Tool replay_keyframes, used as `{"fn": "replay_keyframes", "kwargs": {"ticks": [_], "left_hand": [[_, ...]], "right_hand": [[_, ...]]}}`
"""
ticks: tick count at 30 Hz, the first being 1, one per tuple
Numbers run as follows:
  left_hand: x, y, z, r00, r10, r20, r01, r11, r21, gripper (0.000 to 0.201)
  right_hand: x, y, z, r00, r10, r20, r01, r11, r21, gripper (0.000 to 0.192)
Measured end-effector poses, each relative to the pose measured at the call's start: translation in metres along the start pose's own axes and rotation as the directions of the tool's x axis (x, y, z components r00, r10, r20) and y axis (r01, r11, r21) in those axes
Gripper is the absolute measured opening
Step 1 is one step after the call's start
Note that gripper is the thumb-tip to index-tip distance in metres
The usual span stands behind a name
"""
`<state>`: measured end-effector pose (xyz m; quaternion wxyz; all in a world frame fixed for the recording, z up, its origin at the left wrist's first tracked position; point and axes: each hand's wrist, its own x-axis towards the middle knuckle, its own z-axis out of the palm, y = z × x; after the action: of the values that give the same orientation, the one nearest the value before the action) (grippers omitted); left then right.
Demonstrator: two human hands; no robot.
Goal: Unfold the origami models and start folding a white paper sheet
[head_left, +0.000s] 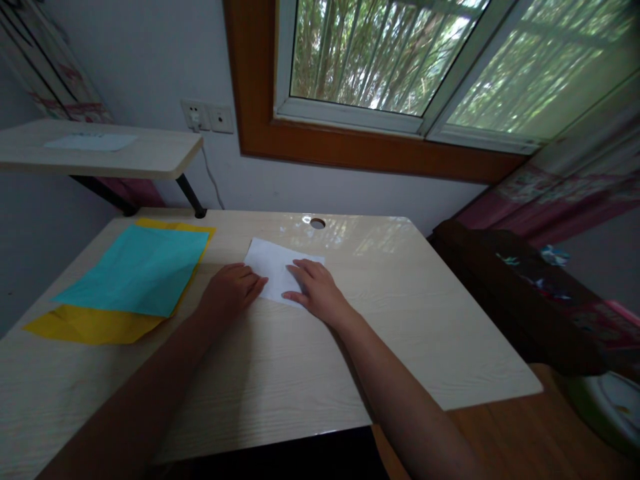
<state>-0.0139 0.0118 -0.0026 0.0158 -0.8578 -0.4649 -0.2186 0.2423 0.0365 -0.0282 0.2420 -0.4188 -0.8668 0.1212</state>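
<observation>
A white sheet of paper (pixel 275 263) lies on the pale wooden desk (pixel 400 320), in front of me and slightly slanted. My left hand (pixel 233 288) is at its left edge, fingers curled together and the thumb over the paper, closed on that edge. On the right part of the sheet rests my right hand (pixel 316 287), with thumb and fingers apart and laid flat. Further left on the desk are a turquoise sheet (pixel 145 267) and, under it, a yellow sheet (pixel 100 325) whose near edge bends up slightly.
A raised shelf (pixel 165 157) on black legs stands at the back left, bearing a white paper (pixel 90 141). A cable hole (pixel 317 224) sits near the desk's back edge. Behind are a wall socket (pixel 195 115) and a window. Dark furniture (pixel 500 287) stands right of the desk.
</observation>
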Motion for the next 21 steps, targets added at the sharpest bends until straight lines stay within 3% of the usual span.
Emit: {"fn": "replay_keyframes", "kwargs": {"ticks": [3, 7, 13, 16, 21], "left_hand": [[-0.001, 0.005, 0.007, 0.999, 0.016, -0.032, -0.018, 0.998, -0.059, 0.036], [-0.006, 0.009, 0.022, 0.997, 0.043, 0.060, -0.038, 0.996, -0.081, 0.041], [-0.012, 0.004, 0.030, 0.979, -0.092, 0.180, 0.082, 0.995, 0.062, 0.056], [-0.013, 0.001, 0.029, 0.975, -0.134, 0.179, 0.119, 0.989, 0.090, 0.059], [-0.013, 0.000, 0.031, 0.972, -0.181, 0.149, 0.166, 0.980, 0.107, 0.064]], "right_hand": [[-0.002, -0.002, -0.001, 0.997, -0.021, 0.080, 0.024, 0.999, -0.048, 0.074], [-0.002, -0.006, -0.005, 0.977, -0.138, 0.163, 0.138, 0.990, 0.014, 0.073], [-0.002, -0.008, -0.007, 0.963, -0.196, 0.183, 0.193, 0.981, 0.031, 0.067], [-0.002, -0.004, -0.005, 0.974, -0.157, 0.166, 0.161, 0.987, -0.010, 0.067], [-0.005, 0.010, -0.009, 0.993, 0.036, 0.115, -0.022, 0.993, -0.117, 0.067]]}}
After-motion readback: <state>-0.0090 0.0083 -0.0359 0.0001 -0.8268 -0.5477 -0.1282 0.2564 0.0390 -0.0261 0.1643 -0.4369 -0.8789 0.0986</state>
